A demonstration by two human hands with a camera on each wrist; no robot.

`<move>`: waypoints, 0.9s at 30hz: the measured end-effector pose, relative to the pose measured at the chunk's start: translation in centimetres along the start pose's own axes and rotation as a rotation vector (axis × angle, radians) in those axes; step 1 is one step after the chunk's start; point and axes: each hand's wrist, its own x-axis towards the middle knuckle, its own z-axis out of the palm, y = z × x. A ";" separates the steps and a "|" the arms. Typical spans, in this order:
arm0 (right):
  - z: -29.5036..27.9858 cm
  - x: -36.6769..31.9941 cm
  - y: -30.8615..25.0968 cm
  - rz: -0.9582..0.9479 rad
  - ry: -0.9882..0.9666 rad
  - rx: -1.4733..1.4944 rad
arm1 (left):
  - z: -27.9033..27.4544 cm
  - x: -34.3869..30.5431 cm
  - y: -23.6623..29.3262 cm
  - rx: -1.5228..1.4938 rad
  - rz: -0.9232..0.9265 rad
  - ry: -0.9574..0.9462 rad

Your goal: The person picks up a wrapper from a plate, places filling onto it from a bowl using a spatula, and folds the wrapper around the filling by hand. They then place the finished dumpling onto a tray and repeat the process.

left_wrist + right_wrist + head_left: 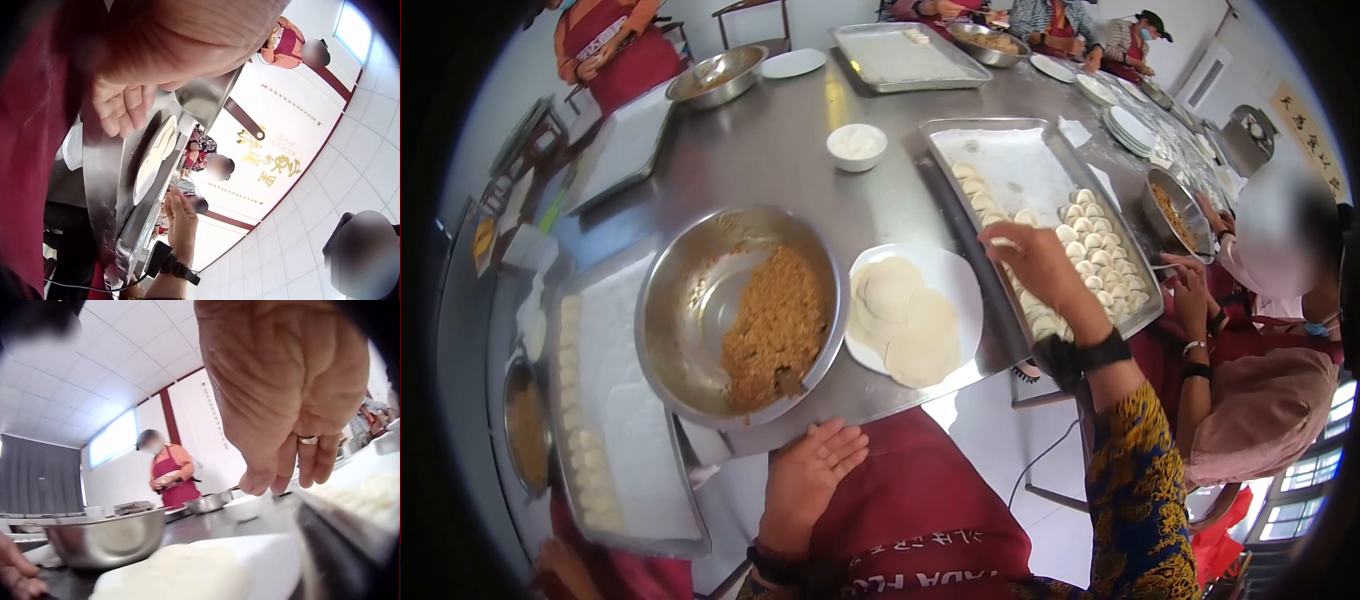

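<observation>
Tray [1141,318] holds dumplings [1095,240], right grip [1038,262] above; bowl [675,330], filling [775,325]; plate [968,300], wrappers [920,340].

Gap between plate [966,288] and dumpling tray [1020,160]; bowl [675,310] blocks left.

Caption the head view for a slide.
Right-hand fingers over a tray of dumplings, with wrappers and a bowl of filling nearby.

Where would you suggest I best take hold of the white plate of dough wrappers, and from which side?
Probably pinch the bare right rim of the white plate, thumb on top, coming from the right: the wrappers lie toward its left and near edges, and the right hand is on that side.
</observation>
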 end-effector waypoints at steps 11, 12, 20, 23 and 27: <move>8.1 -11.1 -8.2 -0.159 -0.104 -0.126 | -0.2 -3.0 -0.7 -0.050 -0.043 -0.039; 8.3 -11.3 -8.0 -0.148 -0.088 -0.165 | -0.4 -3.1 -0.8 -0.038 -0.041 -0.054; 9.2 -11.8 -7.1 -0.245 0.024 -0.169 | -0.3 -3.9 -1.6 -0.053 -0.047 -0.071; 9.8 -11.4 -6.8 -0.232 0.122 -0.066 | -0.2 -3.9 -1.6 -0.049 -0.034 -0.061; 9.5 -10.8 -7.1 0.033 0.157 0.224 | 0.0 -4.0 -1.6 -0.029 -0.035 -0.069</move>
